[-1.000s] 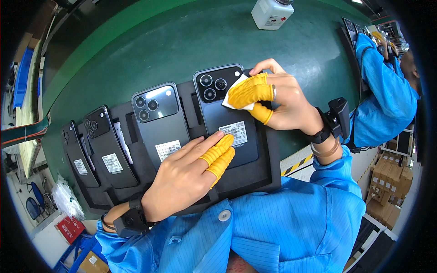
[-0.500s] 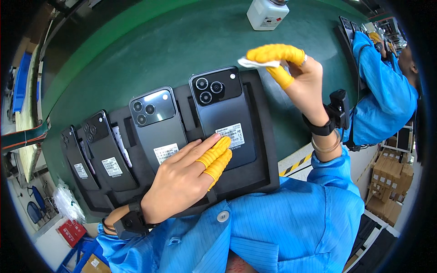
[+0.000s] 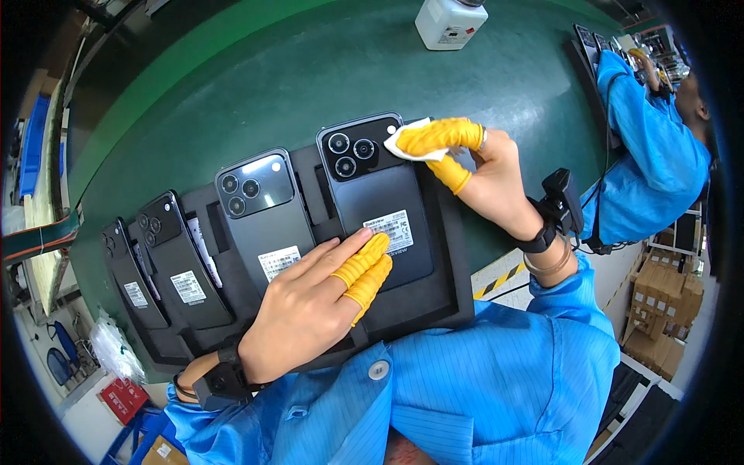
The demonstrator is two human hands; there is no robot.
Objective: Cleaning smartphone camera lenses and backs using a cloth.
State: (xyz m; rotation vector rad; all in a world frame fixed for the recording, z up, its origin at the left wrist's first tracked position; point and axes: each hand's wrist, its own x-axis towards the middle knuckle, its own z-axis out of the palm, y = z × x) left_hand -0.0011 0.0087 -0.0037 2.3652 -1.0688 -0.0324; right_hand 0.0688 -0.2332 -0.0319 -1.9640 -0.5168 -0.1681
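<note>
A dark smartphone lies back-up in the rightmost slot of a black foam tray, its three-lens camera block at the far end. My left hand rests on its lower part, fingers stretched flat beside and over the edge of a white label. Yellow finger cots cover some of those fingers. Pinched between the cotted thumb and fingers of my right hand is a folded white wipe, which meets the right side of the camera block. Another phone lies just left of it, partly under my left hand.
Farther left in the tray sit more phones, also labelled. A white bottle stands at the back of the green table. On the right, a person in a blue sleeve works beside other phones. A clear plastic bag hangs near the left edge.
My right hand has come down and to the left, bringing the wipe from above the tray onto the phone's camera block. My left hand stays on the phone.
</note>
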